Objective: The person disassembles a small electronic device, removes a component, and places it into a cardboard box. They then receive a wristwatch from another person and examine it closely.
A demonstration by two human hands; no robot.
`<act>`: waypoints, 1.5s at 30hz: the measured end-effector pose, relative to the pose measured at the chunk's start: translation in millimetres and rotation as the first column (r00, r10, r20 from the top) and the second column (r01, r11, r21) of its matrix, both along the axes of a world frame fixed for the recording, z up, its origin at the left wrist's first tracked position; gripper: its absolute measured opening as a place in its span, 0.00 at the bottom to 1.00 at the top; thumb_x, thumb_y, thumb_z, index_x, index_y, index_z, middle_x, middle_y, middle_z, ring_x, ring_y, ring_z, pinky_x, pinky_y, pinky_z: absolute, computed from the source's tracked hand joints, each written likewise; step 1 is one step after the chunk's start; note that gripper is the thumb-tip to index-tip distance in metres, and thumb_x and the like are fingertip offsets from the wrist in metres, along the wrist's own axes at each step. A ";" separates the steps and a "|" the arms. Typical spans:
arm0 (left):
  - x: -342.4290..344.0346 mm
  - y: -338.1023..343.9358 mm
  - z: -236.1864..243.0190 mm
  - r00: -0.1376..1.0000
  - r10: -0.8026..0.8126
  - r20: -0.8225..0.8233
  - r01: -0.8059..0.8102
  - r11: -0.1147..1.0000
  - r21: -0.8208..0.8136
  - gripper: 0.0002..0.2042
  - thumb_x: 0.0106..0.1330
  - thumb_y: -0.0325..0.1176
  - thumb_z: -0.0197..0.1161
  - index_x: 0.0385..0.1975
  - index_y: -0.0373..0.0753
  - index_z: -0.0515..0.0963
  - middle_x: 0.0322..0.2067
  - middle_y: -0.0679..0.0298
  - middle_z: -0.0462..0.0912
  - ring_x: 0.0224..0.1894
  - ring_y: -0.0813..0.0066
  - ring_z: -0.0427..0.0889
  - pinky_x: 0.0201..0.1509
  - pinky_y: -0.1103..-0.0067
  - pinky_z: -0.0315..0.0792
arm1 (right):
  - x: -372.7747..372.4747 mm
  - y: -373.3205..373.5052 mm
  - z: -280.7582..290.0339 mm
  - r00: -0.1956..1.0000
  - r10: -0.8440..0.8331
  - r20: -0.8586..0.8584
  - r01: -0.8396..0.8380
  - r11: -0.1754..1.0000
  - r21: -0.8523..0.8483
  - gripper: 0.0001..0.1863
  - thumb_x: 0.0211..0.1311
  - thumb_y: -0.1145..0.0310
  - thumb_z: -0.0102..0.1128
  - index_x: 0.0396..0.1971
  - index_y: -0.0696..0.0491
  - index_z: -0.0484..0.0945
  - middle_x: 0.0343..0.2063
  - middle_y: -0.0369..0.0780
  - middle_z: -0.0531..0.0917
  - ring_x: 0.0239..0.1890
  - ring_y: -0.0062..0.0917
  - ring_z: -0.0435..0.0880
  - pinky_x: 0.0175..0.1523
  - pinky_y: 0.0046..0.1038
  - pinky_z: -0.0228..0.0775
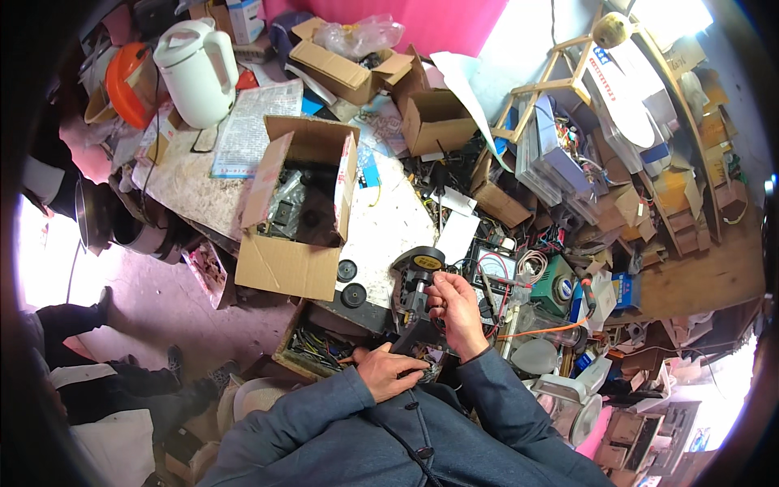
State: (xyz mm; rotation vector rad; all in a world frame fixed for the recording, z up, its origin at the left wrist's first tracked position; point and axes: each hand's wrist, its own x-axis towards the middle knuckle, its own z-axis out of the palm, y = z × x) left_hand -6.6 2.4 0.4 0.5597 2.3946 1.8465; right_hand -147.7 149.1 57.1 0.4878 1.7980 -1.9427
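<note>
Two hands (391, 373), the right (457, 307) farther forward

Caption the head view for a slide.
Cluttered workbench: the right hand at a dark device, the left hand nearer the body, an open cardboard box to the left.

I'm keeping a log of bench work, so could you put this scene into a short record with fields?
Left hand: near the lower end of a black device; grip unclear
Right hand: fingers curled beside the device's upper part; grip unclear
Wheels: two, black, left of the device
Box: cardboard, open, clear plastic inside
Far left: white jug
Right side: green case
</note>
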 end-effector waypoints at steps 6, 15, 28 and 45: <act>0.5 1.1 -6.6 1.000 0.003 -0.025 -0.003 1.000 0.031 0.11 0.66 0.36 0.70 0.47 0.46 0.88 0.35 0.64 0.90 0.31 0.67 0.83 0.50 0.71 0.69 | -0.2 -1.5 -1.7 0.984 0.005 -0.178 0.021 0.989 0.144 0.13 0.68 0.68 0.68 0.46 0.58 0.78 0.31 0.36 0.85 0.27 0.13 0.79 0.29 0.16 0.67; -1.5 -0.6 1.5 1.000 0.007 -0.012 -0.007 1.000 0.013 0.11 0.65 0.35 0.71 0.47 0.45 0.88 0.33 0.62 0.90 0.32 0.66 0.85 0.52 0.71 0.70 | -3.6 6.4 -9.0 0.998 0.028 -0.060 -0.023 0.997 0.070 0.14 0.74 0.61 0.61 0.48 0.56 0.77 0.30 0.33 0.81 0.27 0.14 0.78 0.31 0.19 0.74; -3.0 -1.8 7.4 0.999 0.022 0.042 -0.023 0.999 0.024 0.11 0.65 0.33 0.71 0.45 0.43 0.88 0.35 0.61 0.91 0.35 0.68 0.87 0.53 0.71 0.69 | -20.3 12.9 5.1 0.992 0.011 -0.128 0.001 0.996 0.093 0.14 0.75 0.59 0.58 0.47 0.55 0.77 0.30 0.38 0.86 0.27 0.17 0.79 0.31 0.20 0.69; -5.0 1.2 10.0 0.997 0.077 0.003 -0.077 0.992 0.102 0.11 0.61 0.30 0.73 0.43 0.41 0.89 0.26 0.63 0.86 0.25 0.72 0.79 0.45 0.73 0.72 | -37.9 -19.0 6.9 0.972 0.223 -0.070 -0.205 0.959 0.196 0.32 0.60 0.70 0.75 0.53 0.57 0.60 0.31 0.41 0.82 0.28 0.20 0.80 0.29 0.25 0.72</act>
